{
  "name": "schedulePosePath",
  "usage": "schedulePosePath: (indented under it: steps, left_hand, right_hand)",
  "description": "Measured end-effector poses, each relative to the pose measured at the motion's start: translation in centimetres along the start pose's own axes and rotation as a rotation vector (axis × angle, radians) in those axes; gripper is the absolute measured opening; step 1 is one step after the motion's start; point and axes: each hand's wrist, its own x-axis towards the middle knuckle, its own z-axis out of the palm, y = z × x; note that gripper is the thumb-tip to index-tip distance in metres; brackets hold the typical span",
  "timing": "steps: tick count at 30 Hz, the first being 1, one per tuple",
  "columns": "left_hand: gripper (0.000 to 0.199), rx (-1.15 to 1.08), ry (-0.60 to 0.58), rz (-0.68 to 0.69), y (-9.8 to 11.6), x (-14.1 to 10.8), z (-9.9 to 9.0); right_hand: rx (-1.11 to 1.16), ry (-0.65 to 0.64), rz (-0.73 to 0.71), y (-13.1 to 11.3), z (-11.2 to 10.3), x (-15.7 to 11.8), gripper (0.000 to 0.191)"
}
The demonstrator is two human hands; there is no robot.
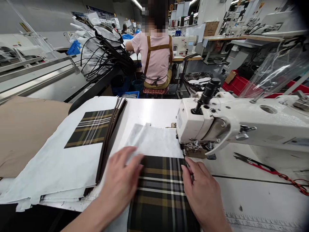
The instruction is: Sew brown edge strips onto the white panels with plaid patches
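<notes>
A dark plaid fabric piece (159, 193) with white, grey and mustard stripes lies over white backing material (156, 138) on the sewing table. Its right edge runs up to the needle area of a white sewing machine (202, 119). My right hand (202, 190) pinches that edge between thumb and fingers, just in front of the presser foot. On the other side, my left hand (123, 174) rests over the plaid's left edge, fingers stretched and slightly blurred. The needle itself is hidden behind the machine's parts.
Stacked white panels with plaid patches (79, 154) lie at left, beside tan fabric (31, 135). Red-handled thread snips (265, 167) lie right of the machine. A ruler scale (260, 222) marks the front edge. Ahead, a seated person (158, 58) faces away near piled white pieces (96, 45).
</notes>
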Motion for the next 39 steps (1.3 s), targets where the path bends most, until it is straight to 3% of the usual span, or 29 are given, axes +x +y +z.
schedulePosePath:
  steps: [4,8,39]
  left_hand:
    - [0.033,-0.143,-0.278,0.379,3.9,4.0,1.9]
    - [0.037,-0.166,-0.347,0.522,5.1,6.3,4.0]
    - [0.04,-0.142,-0.293,0.555,4.5,6.7,5.0]
  right_hand:
    - [-0.007,-0.011,0.004,0.3,0.1,0.0,0.039]
    - [0.0,-0.032,0.012,0.0,0.1,0.1,0.034]
    - [-0.003,-0.01,0.033,-0.5,-0.1,0.2,0.033]
